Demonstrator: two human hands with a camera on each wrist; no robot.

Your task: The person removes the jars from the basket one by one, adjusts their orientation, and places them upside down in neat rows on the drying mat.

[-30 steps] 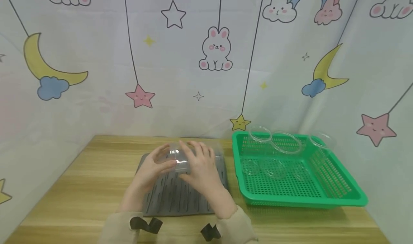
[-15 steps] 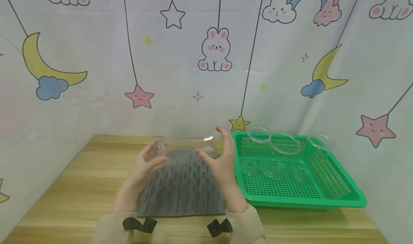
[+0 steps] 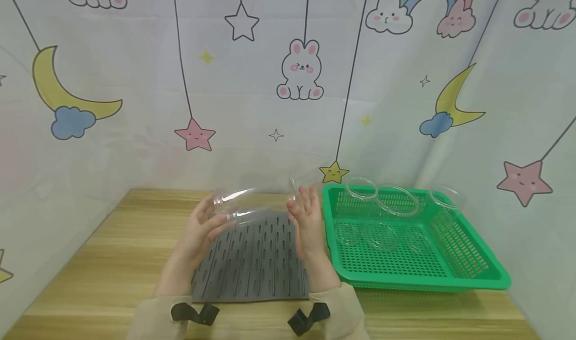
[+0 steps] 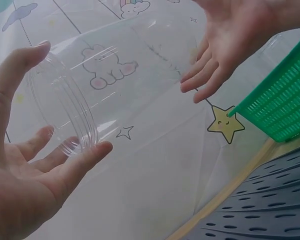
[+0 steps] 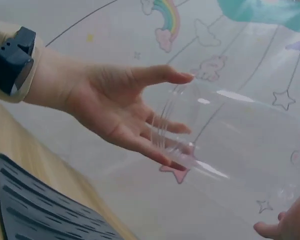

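A clear, empty plastic jar (image 3: 252, 205) lies sideways in the air above the dark grey slotted mat (image 3: 252, 275). My left hand (image 3: 198, 235) grips its threaded mouth, thumb on one side and fingers on the other, as the left wrist view shows at the jar's ribbed neck (image 4: 65, 105). At the jar's base end is my right hand (image 3: 310, 227), fingers straight and palm turned toward it. In the left wrist view the fingertips of that right hand (image 4: 230, 55) overlap the base. Only part of the right hand (image 5: 290, 222) enters the right wrist view, at the lower corner.
On the right of the wooden table (image 3: 112, 240) stands a green plastic basket (image 3: 427, 281). Three clear jars stand in it, their round rims (image 3: 398, 200) above its back edge. A white printed curtain (image 3: 252, 105) hangs close behind the table.
The right hand first came off the jar's side to the right, then turned its palm to the base end. The left hand keeps hold of the mouth; the jar now shows lengthwise, tilted slightly.
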